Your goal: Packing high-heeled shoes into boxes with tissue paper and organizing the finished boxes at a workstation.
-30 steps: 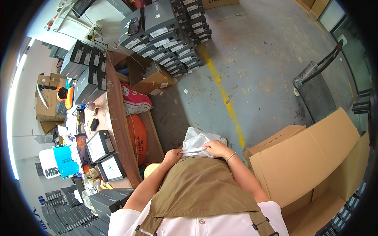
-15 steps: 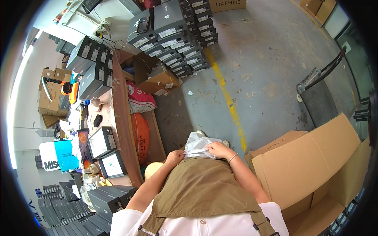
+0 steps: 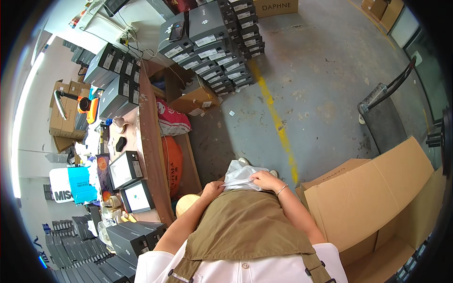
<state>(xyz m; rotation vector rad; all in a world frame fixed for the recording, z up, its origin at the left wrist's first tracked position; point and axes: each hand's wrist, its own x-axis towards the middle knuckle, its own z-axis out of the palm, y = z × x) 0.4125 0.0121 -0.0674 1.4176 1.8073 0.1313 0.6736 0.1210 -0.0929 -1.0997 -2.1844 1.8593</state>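
A translucent white plastic bag (image 3: 240, 174) spreads out in front of my waist, just past the brown apron (image 3: 245, 224). My left hand (image 3: 213, 189) grips the bag's near edge at its left side. On the other side, my right hand (image 3: 265, 180), with a thin bracelet at the wrist, pinches the same edge. The edge runs in a gathered band between the two hands. What is inside the bag, if anything, I cannot make out.
A workbench (image 3: 150, 155) on my left carries grey shoe boxes, an orange tool (image 3: 87, 104) and open boxes. Stacked shoe boxes (image 3: 207, 28) stand ahead. A large open carton (image 3: 368, 198) is at my right, a cart (image 3: 384, 122) beyond it. An orange sack (image 3: 172, 165) sits under the bench.
The whole scene has shifted slightly to the right in the view. Both hands keep hold of the bag's edge, with hardly any change in their grip.
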